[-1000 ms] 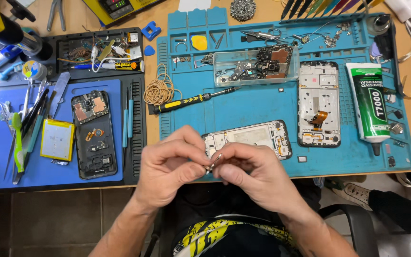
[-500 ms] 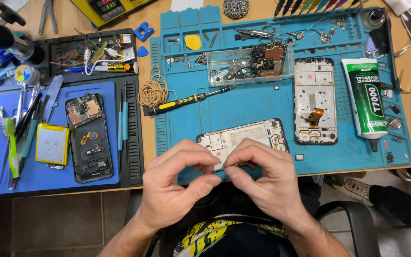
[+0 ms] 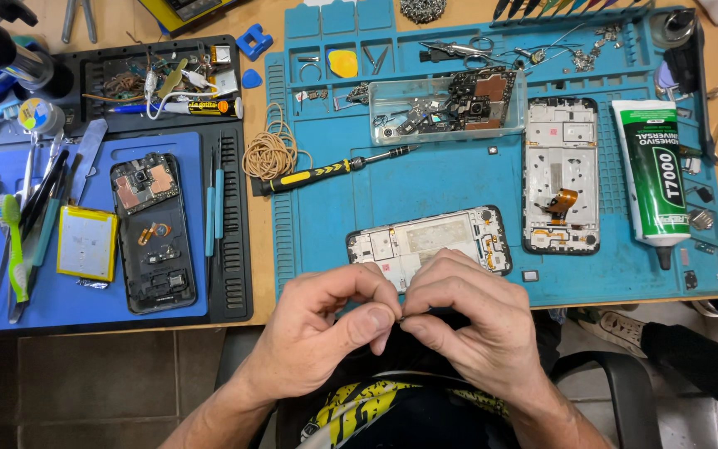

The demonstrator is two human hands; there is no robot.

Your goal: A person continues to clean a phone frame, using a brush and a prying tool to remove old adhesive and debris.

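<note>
My left hand (image 3: 326, 328) and my right hand (image 3: 467, 324) meet fingertip to fingertip just below the table's front edge, pinching a tiny part (image 3: 398, 317) between them; the part is too small to identify. Just above the hands an opened phone frame (image 3: 430, 241) lies sideways on the blue work mat (image 3: 459, 179). A second opened phone frame (image 3: 561, 175) stands upright on the mat to the right. A black-and-yellow screwdriver (image 3: 334, 170) lies above the hands.
A clear box of phone parts (image 3: 446, 106) sits at the mat's top. A green-and-white glue tube (image 3: 654, 170) lies at right. A dismantled black phone (image 3: 149, 233), a yellow battery (image 3: 86, 243), rubber bands (image 3: 269, 154) and several hand tools (image 3: 31, 216) lie at left.
Both hands have drawn back from over the sideways phone frame toward my body, below the table edge, still pinched together. The view has shifted slightly.
</note>
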